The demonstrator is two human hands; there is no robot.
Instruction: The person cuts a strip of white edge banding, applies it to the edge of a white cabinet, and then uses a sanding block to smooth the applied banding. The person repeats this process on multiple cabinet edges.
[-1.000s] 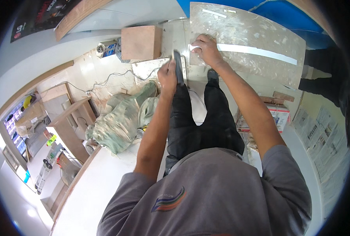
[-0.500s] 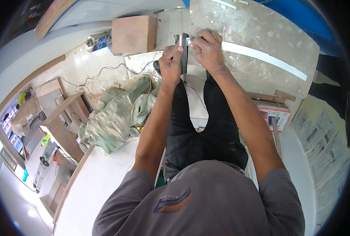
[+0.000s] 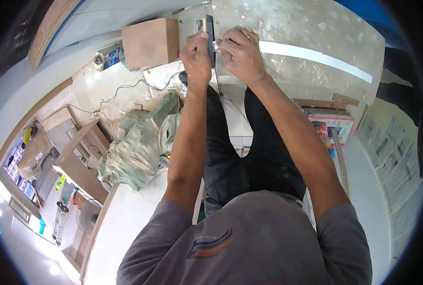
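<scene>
My left hand [image 3: 196, 57] is closed around a narrow tan, brass-like stick [image 3: 204, 25] held upright against a long dark bar [image 3: 210, 33]. The thumb presses along the stick; most of the grip is hidden. Just to the right, my right hand [image 3: 241, 53] has its fingers pinched on a long white strip [image 3: 311, 56]. One short end of the strip shows left of these fingers, beside the dark bar. From the other side of the hand it stretches right across a stained, paint-spotted board [image 3: 287, 23].
A brown wooden box [image 3: 150, 42] stands left of my hands. Below it a thin cable [image 3: 121, 87] winds over the dirty floor toward a heap of pale green cloth [image 3: 140, 147]. Wood pieces [image 3: 323, 103] and a carton [image 3: 342, 126] lie right of my legs.
Both hands, the stick and the dark bar sit slightly farther up and left in the picture, while the whole view has also shifted. Each hand keeps its grip.
</scene>
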